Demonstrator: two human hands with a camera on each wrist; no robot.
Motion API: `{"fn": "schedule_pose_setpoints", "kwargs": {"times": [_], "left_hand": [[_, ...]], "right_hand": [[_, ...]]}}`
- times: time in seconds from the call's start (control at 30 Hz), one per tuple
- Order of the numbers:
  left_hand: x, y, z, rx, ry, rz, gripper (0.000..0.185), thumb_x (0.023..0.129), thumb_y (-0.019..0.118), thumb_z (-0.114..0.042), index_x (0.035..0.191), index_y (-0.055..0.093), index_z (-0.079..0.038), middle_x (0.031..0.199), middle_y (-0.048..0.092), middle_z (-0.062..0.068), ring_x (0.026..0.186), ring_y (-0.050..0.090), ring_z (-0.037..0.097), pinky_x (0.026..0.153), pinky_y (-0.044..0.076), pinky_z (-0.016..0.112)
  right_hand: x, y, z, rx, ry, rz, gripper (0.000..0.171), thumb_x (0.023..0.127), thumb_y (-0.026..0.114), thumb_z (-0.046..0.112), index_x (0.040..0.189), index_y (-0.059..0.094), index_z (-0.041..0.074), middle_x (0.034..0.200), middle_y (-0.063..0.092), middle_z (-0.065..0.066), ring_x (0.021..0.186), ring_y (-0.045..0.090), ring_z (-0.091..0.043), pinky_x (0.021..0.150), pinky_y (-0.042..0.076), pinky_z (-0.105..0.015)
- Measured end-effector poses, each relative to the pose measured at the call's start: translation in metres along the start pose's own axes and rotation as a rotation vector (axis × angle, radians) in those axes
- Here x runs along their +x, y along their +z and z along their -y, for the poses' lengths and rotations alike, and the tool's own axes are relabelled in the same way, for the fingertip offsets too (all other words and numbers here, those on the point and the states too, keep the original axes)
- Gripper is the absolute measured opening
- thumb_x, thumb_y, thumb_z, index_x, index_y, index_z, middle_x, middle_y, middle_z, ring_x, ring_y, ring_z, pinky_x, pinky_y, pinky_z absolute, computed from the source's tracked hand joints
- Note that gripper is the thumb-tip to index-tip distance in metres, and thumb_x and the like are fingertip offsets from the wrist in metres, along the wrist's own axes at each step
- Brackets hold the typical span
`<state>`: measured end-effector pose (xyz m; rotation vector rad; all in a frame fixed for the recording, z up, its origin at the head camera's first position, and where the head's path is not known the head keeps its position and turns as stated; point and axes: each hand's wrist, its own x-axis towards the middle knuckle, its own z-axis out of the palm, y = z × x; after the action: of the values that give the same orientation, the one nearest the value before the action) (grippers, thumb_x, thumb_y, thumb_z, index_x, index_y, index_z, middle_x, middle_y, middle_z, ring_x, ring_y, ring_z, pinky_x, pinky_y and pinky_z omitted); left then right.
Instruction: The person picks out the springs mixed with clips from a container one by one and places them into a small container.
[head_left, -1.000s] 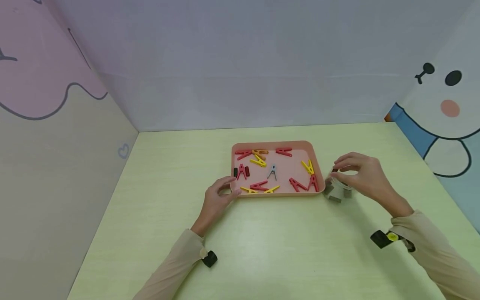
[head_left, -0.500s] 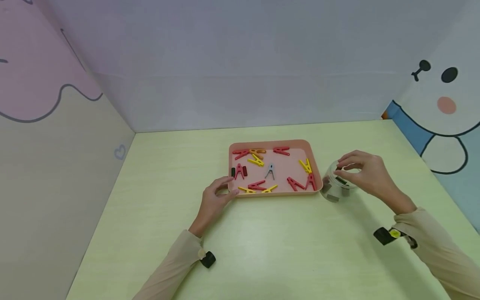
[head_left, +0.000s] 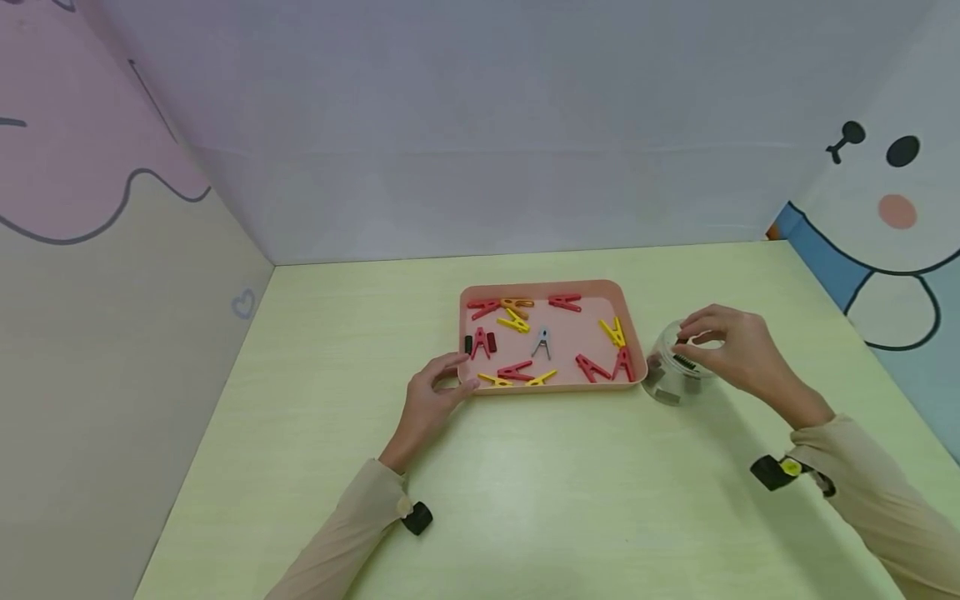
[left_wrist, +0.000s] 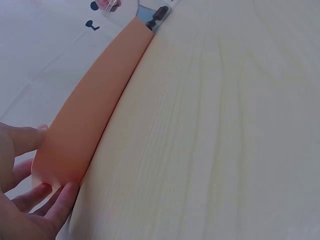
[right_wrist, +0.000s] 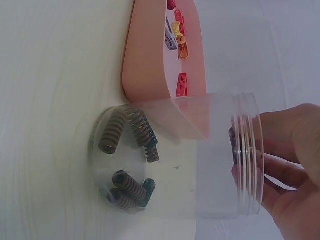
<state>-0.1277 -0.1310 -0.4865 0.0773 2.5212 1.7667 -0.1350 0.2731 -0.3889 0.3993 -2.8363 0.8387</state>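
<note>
A pink tray (head_left: 551, 286) holds several red, yellow and grey clothespins (head_left: 592, 367). My left hand (head_left: 453, 375) grips its near-left corner, thumb on one side and fingers (left_wrist: 50, 192) against the outer wall (left_wrist: 95, 110). Just right of the tray stands a clear jar (head_left: 667, 385) with several dark coil springs (right_wrist: 125, 132) on its bottom. My right hand (head_left: 693, 343) is at the jar's mouth (right_wrist: 247, 150), fingertips pinching a dark spring (head_left: 682, 361) there. In the right wrist view the tray (right_wrist: 145, 55) shows just behind the jar.
The pale green table (head_left: 525, 483) is boxed in by a left wall (head_left: 112, 333), a back wall (head_left: 487, 167) and a right wall with a cartoon face (head_left: 892, 208). Black wrist cameras (head_left: 417, 517) sit on both sleeves.
A dark spring now shows under my right fingertips at the jar's mouth. The left hand has stayed on the tray corner.
</note>
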Motion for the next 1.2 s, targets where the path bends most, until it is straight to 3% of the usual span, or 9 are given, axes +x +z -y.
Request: {"fn": "schedule_pose_setpoints", "kwargs": {"times": [0.47, 0.73, 0.93, 1.2], "left_hand": [[0.001, -0.001, 0.001, -0.014, 0.001, -0.002, 0.046, 0.083, 0.074, -0.029, 0.125, 0.062, -0.017, 0.131, 0.054, 0.0, 0.111, 0.055, 0.02, 0.085, 0.053, 0.034], [0.0, 0.0, 0.001, -0.004, -0.018, 0.001, 0.047, 0.083, 0.074, -0.031, 0.127, 0.061, -0.019, 0.132, 0.052, -0.002, 0.112, 0.054, 0.018, 0.086, 0.052, 0.031], [0.0, 0.001, 0.001, -0.012, -0.027, -0.001, 0.046, 0.083, 0.074, -0.029, 0.126, 0.061, -0.02, 0.131, 0.053, -0.003, 0.111, 0.054, 0.018, 0.086, 0.052, 0.032], [0.0, 0.001, 0.001, -0.017, -0.032, -0.003, 0.045, 0.084, 0.074, -0.026, 0.126, 0.061, -0.019, 0.13, 0.053, -0.003, 0.111, 0.054, 0.019, 0.085, 0.053, 0.032]], "right_hand": [[-0.002, 0.001, 0.003, -0.042, -0.107, -0.063, 0.01, 0.076, 0.077, 0.002, 0.084, 0.072, 0.002, 0.093, 0.066, -0.01, 0.07, 0.066, -0.024, 0.061, 0.053, -0.018], [0.001, -0.003, 0.02, -0.007, -0.115, -0.072, 0.014, 0.076, 0.078, 0.005, 0.089, 0.072, 0.004, 0.093, 0.066, -0.007, 0.075, 0.061, -0.02, 0.062, 0.051, -0.013], [0.007, -0.001, 0.033, -0.005, -0.145, -0.091, 0.019, 0.074, 0.079, 0.003, 0.09, 0.07, 0.004, 0.091, 0.066, -0.005, 0.074, 0.058, -0.013, 0.062, 0.053, -0.017], [0.015, 0.007, 0.048, 0.048, -0.147, -0.054, 0.023, 0.075, 0.079, 0.003, 0.096, 0.069, 0.003, 0.093, 0.065, -0.008, 0.077, 0.062, -0.021, 0.063, 0.055, -0.023]]}}
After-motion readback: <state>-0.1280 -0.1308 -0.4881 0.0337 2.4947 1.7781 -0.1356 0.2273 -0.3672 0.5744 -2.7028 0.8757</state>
